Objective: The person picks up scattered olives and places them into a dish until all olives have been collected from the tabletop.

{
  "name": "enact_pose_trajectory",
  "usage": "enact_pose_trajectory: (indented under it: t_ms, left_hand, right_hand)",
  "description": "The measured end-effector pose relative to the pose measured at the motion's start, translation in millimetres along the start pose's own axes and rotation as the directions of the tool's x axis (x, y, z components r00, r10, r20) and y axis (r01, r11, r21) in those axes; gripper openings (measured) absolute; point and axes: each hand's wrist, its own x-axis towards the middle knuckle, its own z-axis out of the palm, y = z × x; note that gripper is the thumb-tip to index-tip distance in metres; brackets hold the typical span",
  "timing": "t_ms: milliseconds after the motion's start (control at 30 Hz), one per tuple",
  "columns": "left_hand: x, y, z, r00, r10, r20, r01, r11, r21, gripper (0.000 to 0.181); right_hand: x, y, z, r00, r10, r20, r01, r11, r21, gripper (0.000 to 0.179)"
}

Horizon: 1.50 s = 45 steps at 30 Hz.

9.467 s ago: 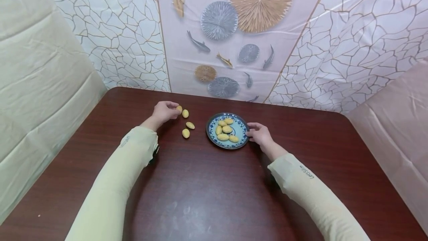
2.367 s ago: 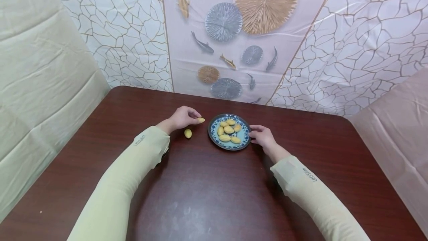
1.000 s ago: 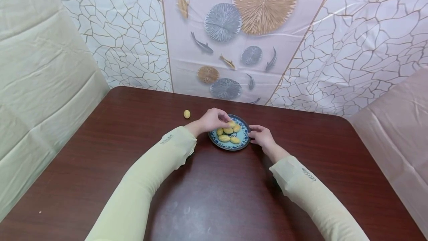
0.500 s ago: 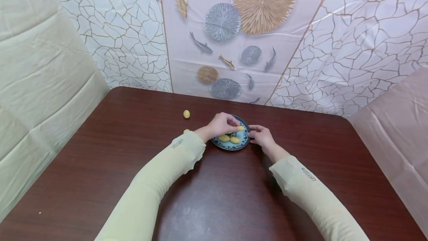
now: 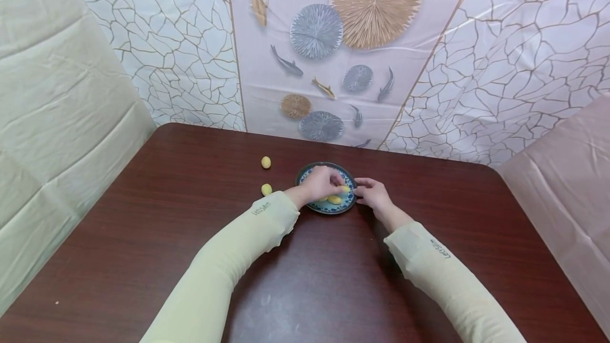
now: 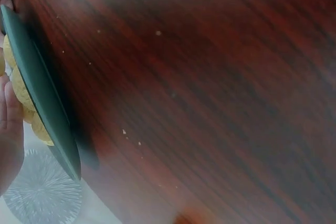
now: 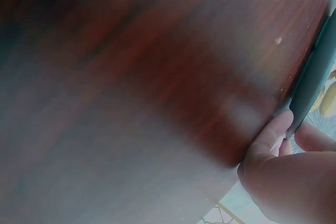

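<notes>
My left hand (image 5: pixel 320 183) is over the blue-patterned plate (image 5: pixel 329 212), pinching a small yellow oval piece (image 5: pixel 344 189) between thumb and fingertips near the plate's right side. Beneath it lie more yellow oval pieces (image 5: pixel 334 200), partly hidden by the hand. Their exact kind is unclear. In the left wrist view, the plate's dark green outer side (image 6: pixel 44 93) shows edge-on, with several pieces (image 6: pixel 22 85) along it. The right hand (image 5: pixel 374 195) pinches the plate's right rim; in the right wrist view its fingers and thumb (image 7: pixel 270 135) lie on either side of the rim (image 7: pixel 315 72).
Two more yellow oval pieces lie on the dark wooden table (image 5: pixel 190 216) left of the plate, one farther back (image 5: pixel 266 162) and one nearer (image 5: pixel 266 189), close to the left sleeve (image 5: pixel 274 221). A patterned cloth (image 5: pixel 314 78) hangs behind the table's back edge.
The left hand has carried yellow pieces from the left side to the plate and now moves right and nearer across it. Fewer pieces lie on the table. The right hand has stayed at the rim.
</notes>
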Motion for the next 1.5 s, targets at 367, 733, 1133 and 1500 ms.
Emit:
enact_pose_trajectory:
  t_ms: [367, 733, 1133, 1500]
  left_hand:
    - [-0.8, -0.8, 3.9, 0.994, 0.080, 0.078, -0.094, 0.976, 0.197, 0.016]
    - [-3.1, 0.4, 0.5, 0.994, 0.055, 0.098, -0.079, 0.963, 0.259, 0.017]
    - [-10.9, -16.8, -44.4, 0.998, -0.031, -0.053, 0.034, 0.998, 0.051, 0.021]
    - [-36.3, -56.8, -85.3, 0.993, -0.073, -0.090, 0.081, 0.993, 0.085, 0.025]
  right_hand:
    - [0.2, 1, 0, 1.000, 0.002, -0.007, -0.002, 1.000, -0.012, 0.041]
    - [0.9, 4, 2, 1.000, 0.005, -0.008, -0.005, 1.000, -0.009, 0.041]
    - [2.5, 2, 2, 1.000, 0.026, 0.002, -0.026, 1.000, -0.004, 0.043]
    - [1.9, -1, 0, 0.999, 0.035, 0.002, -0.035, 0.999, -0.008, 0.044]
